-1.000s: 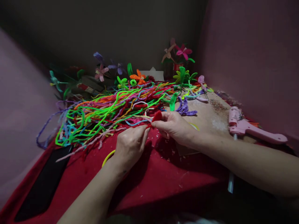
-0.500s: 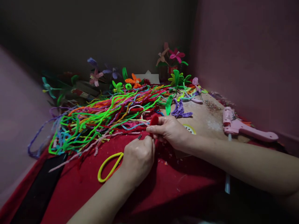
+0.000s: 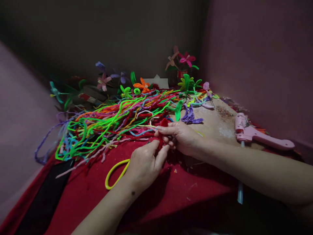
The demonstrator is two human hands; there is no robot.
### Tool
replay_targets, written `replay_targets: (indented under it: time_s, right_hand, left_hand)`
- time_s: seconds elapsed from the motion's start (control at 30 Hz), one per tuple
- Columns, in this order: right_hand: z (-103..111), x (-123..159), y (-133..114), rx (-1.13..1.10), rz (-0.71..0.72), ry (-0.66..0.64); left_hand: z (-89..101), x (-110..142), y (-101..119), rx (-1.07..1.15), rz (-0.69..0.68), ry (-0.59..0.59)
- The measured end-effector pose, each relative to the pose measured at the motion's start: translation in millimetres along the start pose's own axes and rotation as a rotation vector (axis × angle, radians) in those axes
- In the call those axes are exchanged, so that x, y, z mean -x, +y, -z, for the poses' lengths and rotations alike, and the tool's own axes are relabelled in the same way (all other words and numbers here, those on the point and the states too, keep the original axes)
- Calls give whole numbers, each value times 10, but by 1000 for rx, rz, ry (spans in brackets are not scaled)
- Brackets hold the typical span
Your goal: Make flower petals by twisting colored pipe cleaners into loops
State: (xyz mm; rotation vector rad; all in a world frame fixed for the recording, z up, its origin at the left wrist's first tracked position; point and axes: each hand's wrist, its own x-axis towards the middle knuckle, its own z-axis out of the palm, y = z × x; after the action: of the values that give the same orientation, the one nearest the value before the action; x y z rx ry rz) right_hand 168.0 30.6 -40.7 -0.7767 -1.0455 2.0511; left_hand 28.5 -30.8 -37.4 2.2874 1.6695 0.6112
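Red chenille piece (image 3: 164, 122), one: in your fingers over the near edge of the stem pile, rounded end uppermost; seemingly kept upright so that its shape shows above your grip

Right hand (image 3: 179, 135): yours, thumb and fingers pinched on the red chenille piece from its right side; likely the steadying grip, since it takes hold just below the rounded end

Left hand (image 3: 148, 161): yours, below and nearer to you, thumb and forefinger parted beside the lower red strand; whether they touch it, you cannot tell from here; perhaps set low to reach the strand without covering the top

Yellow loop handle (image 3: 108, 178): by your left wrist; whether held or merely lying there, not visible

Chenille stem pile (image 3: 114, 111): mixed colours, heaped lengthwise just beyond your hands, presumably to put every colour within reach

Purple chenille petals (image 3: 192, 116) and green chenille leaf (image 3: 178, 111): just past your right hand, side by side, apparently apart from the heap to avoid tangling

Pink glue gun (image 3: 264, 134): on its side at your far right, glue stick (image 3: 240, 192) jutting towards you; probably there to stay off the stems

Orange chenille flower (image 3: 142, 85) and magenta chenille flower (image 3: 187, 59): at the back, seemingly out of your way
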Motion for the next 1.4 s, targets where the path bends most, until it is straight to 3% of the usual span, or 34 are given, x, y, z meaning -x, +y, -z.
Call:
replay_targets:
  time_s: [0.17,0.3,0.4,0.6,0.9,1.03,1.2,1.4]
  right_hand:
    - [-5,13,10,20,74,-71]
    - [-17,18,-26,49,129,-45]
    - [-27,11,-40,72,165,55]
    - [-11,-19,24,28,257,204]
    - [33,-72,3,-15,166,207]
    - [25,-73,-11,-34,128,183]
    - [-6,-29,7,105,208,123]
    - [-35,31,41,178,161,42]
  left_hand:
    - [122,-56,20,590,216,-137]
    - [166,-28,65,777,299,-218]
    - [174,-2,81,862,366,-191]
    - [68,10,88,828,386,-18]
    - [74,-16,-1,818,360,-136]
    - [111,-2,-9,837,386,-102]
    - [169,-32,25,799,344,-4]
    - [137,-41,-21,769,367,77]
